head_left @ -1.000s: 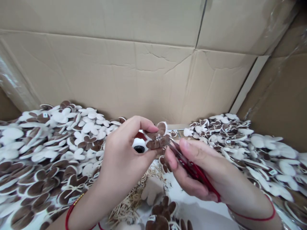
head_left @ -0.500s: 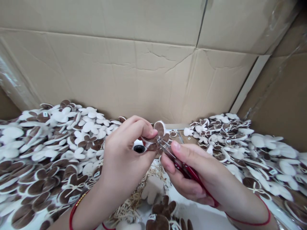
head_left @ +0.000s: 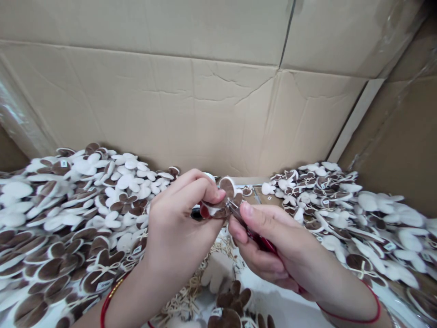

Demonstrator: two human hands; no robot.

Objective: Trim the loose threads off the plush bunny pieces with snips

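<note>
My left hand [head_left: 186,223] pinches a small brown-and-white plush bunny-shaped piece [head_left: 227,186] between thumb and fingers, in the middle of the view. Curled round a red-handled metal tool [head_left: 235,211], my right hand [head_left: 273,255] comes in from the right. The tool's tip meets the middle of the plush piece; its exact kind is hard to make out, pliers or snips. My fingers hide much of its handles and part of the piece.
Heaps of similar plush pieces, some with cream bows and small labels, lie at left [head_left: 61,259] and right [head_left: 341,218]. Cut cream cord bits [head_left: 184,296] and a few brown pieces [head_left: 234,296] sit below my hands. Cardboard walls [head_left: 170,109] rise behind.
My right hand has turned slightly, and less of the tool's red handles shows. The plush piece has dipped a little in my left hand, which stays nearly in place.
</note>
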